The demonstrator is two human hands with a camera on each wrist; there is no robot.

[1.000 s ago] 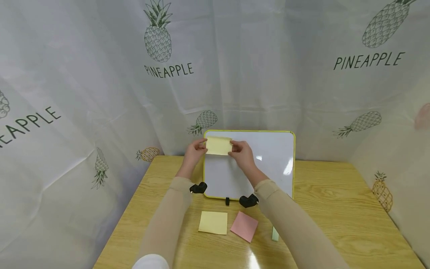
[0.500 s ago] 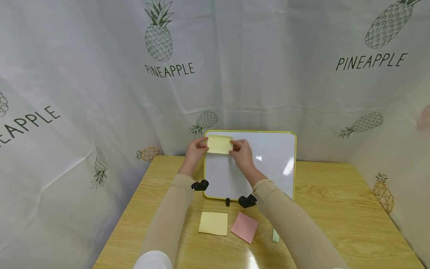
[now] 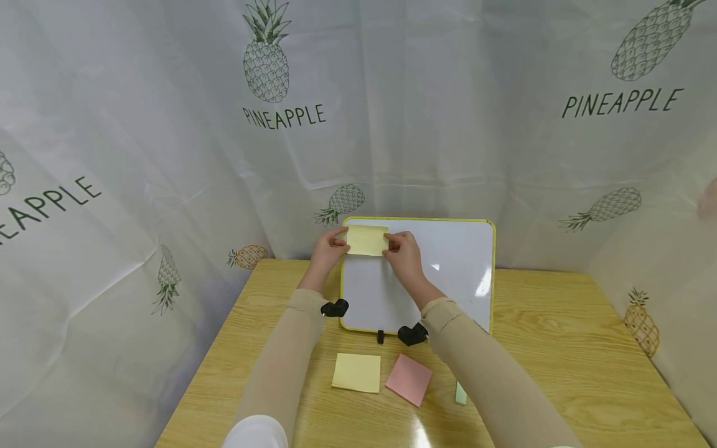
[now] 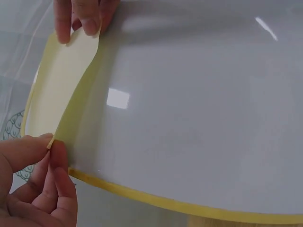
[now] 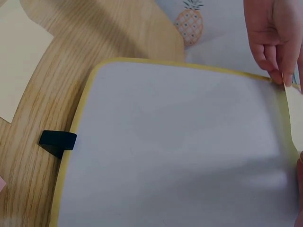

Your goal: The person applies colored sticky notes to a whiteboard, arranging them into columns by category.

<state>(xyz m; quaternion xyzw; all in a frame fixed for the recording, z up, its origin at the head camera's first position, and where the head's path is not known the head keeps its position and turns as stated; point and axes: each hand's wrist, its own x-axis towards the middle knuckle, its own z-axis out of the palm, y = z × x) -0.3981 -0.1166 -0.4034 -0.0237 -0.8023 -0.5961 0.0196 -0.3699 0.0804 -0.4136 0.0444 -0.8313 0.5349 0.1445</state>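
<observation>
A pale yellow sticky note (image 3: 366, 241) is held flat between both hands over the upper left corner of the whiteboard (image 3: 364, 292). My left hand (image 3: 326, 254) pinches its left edge between thumb and fingers, and my right hand (image 3: 404, 256) pinches the right edge. In the left wrist view the lower edge of the note (image 4: 66, 85) stands off the board, showing its underside; the left hand (image 4: 40, 189) grips that corner. Only a strip of the note (image 5: 296, 118) shows in the right wrist view. Whether its upper edge touches the board is hard to tell.
On the wooden table (image 3: 549, 348) in front of the board lie a yellow note pad (image 3: 356, 373), a pink pad (image 3: 409, 380) and a narrow green pad (image 3: 460, 393), partly behind the right sleeve. A black clip (image 3: 380, 336) sits at the board's lower edge. A pineapple-print curtain (image 3: 426, 124) hangs behind.
The hands and the note stay almost in place over the board's upper left corner, with the note lifted very slightly. The head view has shifted a little.
</observation>
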